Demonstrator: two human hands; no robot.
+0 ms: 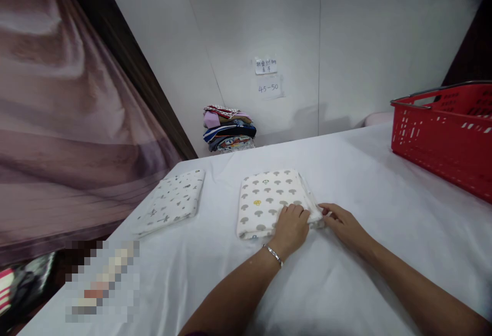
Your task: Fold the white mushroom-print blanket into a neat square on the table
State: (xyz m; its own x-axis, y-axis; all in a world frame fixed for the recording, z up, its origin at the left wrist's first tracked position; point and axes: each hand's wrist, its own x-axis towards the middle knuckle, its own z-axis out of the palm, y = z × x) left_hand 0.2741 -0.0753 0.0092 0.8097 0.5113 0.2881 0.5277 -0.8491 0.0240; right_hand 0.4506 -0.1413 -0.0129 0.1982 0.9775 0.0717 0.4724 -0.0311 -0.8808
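Note:
A folded white cloth [269, 192] printed with grey mushroom shapes lies on the white-covered table in front of me. My left hand [292, 227], with a silver bracelet at the wrist, presses on its near right corner, fingers curled into the fabric. At the same corner, my right hand [340, 222] has thumb and fingers closed on the loose edge of the layers. Part of that corner is hidden by my fingers. Farther left on the table lies a second folded white cloth [172, 200] with small dark prints, apart from both hands.
A red plastic basket [442, 146] stands at the right. Against the back wall is a stack of folded fabrics [229, 128], below two paper notes [268, 87]. A pinkish curtain [77, 121] hangs along the left. A blurred patch [103, 285] covers something at the table's near left.

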